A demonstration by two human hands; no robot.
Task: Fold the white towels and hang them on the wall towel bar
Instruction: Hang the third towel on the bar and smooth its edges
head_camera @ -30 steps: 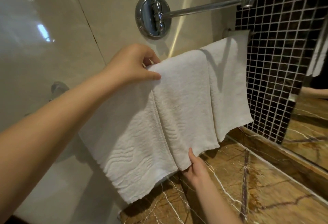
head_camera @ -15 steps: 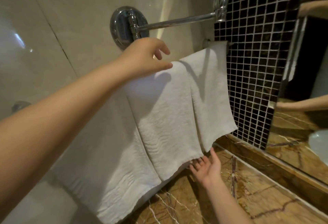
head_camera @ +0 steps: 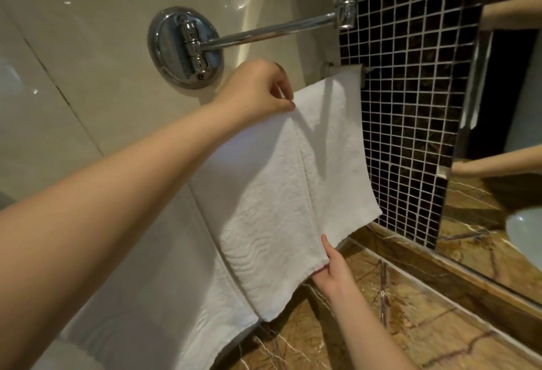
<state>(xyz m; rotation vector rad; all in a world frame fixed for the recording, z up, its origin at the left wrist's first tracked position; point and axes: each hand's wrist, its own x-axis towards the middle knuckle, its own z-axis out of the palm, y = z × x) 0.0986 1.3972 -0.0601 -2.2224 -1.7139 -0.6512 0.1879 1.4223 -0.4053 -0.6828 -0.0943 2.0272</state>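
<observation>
White towels hang side by side from the wall towel bar (head_camera: 346,68), of which only the right end shows. My left hand (head_camera: 258,88) pinches the top edge of the middle towel (head_camera: 264,208) at the bar. My right hand (head_camera: 331,267) holds that towel's lower right corner, thumb on the front and fingers behind. A second towel (head_camera: 340,146) hangs just to the right, partly overlapped. A third towel (head_camera: 152,296) hangs to the left, mostly hidden under my left forearm.
A chrome wall mount (head_camera: 184,46) with a swing arm juts out just above the bar. A dark mosaic tile wall (head_camera: 410,105) and a mirror (head_camera: 513,135) stand to the right. A brown marble counter (head_camera: 410,325) lies below.
Half a second ago both hands were off the towel with fingers spread. Now my left hand pinches the top edge and my right hand grips the lower corner.
</observation>
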